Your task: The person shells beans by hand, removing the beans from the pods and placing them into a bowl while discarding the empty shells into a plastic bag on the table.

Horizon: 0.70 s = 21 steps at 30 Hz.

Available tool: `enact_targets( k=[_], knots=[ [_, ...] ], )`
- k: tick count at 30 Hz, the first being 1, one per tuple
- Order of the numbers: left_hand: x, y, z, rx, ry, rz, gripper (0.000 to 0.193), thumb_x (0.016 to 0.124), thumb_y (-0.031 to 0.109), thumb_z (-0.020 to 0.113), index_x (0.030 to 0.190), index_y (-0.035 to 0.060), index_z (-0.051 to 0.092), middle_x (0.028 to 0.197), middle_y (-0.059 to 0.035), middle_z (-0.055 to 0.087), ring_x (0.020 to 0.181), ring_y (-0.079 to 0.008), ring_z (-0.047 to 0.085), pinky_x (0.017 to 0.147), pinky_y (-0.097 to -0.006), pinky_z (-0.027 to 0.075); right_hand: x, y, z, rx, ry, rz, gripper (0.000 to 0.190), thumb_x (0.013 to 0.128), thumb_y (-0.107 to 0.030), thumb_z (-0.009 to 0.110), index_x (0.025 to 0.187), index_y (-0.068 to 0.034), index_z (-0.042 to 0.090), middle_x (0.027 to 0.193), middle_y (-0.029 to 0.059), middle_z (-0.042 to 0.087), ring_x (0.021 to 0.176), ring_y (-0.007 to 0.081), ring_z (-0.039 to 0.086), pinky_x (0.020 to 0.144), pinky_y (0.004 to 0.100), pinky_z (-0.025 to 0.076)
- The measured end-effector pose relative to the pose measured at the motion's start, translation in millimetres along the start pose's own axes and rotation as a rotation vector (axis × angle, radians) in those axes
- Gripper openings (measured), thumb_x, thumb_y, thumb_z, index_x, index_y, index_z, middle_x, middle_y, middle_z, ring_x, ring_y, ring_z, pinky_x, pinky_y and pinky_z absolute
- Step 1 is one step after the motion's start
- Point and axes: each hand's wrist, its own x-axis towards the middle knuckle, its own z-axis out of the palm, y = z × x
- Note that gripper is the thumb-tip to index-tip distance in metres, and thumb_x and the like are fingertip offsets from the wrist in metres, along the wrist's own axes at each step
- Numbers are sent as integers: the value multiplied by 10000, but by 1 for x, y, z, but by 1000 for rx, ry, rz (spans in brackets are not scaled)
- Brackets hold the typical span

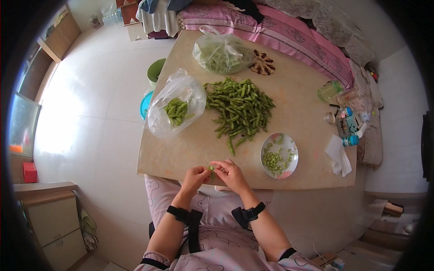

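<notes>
Between my two hands, just over the table's near edge, is a green soybean pod (212,172). My left hand (197,177) pinches it from the left. The fingers of my right hand (230,175) grip it from the right, the index finger stretched over its top. Beyond my hands lies a heap of unshelled edamame pods (240,105). A white floral plate (291,162) to the right holds loose shelled beans (272,159). On the left, an open clear plastic bag (159,117) contains green pod shells (177,111).
A tied plastic bag (220,54) of greens and a brown-and-cream trivet (262,63) sit at the table's far side. Jars (329,90), bottles and tissues (338,155) line the right edge. A blue basin (146,105) and green bin (156,69) stand left of the table (305,111).
</notes>
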Motion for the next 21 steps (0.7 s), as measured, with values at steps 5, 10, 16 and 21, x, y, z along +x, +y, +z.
enact_targets(
  k=[5,10,16,21],
  knots=[
    [-1,-1,2,11,54,16,161,794,141,546,740,-6,582,633,-10,547,560,-71,484,525,-198,393,-2,-17,-1,-408,15,-185,207,789,-74,558,985,-96,620,771,107,551,681,244,584,594,313,473],
    [1,-5,2,134,102,48,160,789,137,551,732,-10,582,634,-13,550,554,-64,478,515,-191,388,-3,-11,1,-363,31,-213,195,775,-59,579,962,-60,632,766,110,554,655,219,585,588,289,468],
    [-3,-3,5,95,68,74,149,786,125,568,738,-16,579,657,-11,561,574,-57,487,520,-190,391,3,-6,-7,-100,-89,0,191,770,-86,597,945,-16,630,794,107,606,680,178,605,612,273,481],
    [-5,-4,2,62,31,85,157,800,132,575,778,-23,577,708,-23,581,627,-70,523,572,-198,427,12,-4,-12,-48,-226,71,194,805,-71,569,975,12,611,805,49,600,697,94,562,621,223,471]
  ],
)
